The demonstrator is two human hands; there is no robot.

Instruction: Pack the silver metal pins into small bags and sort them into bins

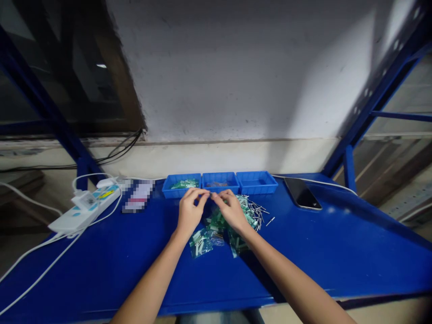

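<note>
My left hand (191, 208) and my right hand (230, 208) meet fingertip to fingertip in front of the middle bin. Both are closed in a pinch, and a small dark bit shows between them, too small to name. Below and behind my right hand lies a pile of green-tinted plastic packets (218, 220). Loose metal pins (258, 213), rivet-like, spread out to its right. A clear packet with white pieces (200, 243) rests on the table beneath my left hand, beside a small packet of brownish pieces (218, 238).
Three blue bins stand along the back: a left bin (165, 191) with green packets, a middle bin (221, 176) with brownish pieces, a right bin (257, 183). A phone (303, 193) lies right. A white power strip (84, 209) with cables and a blurred item (138, 195) are left.
</note>
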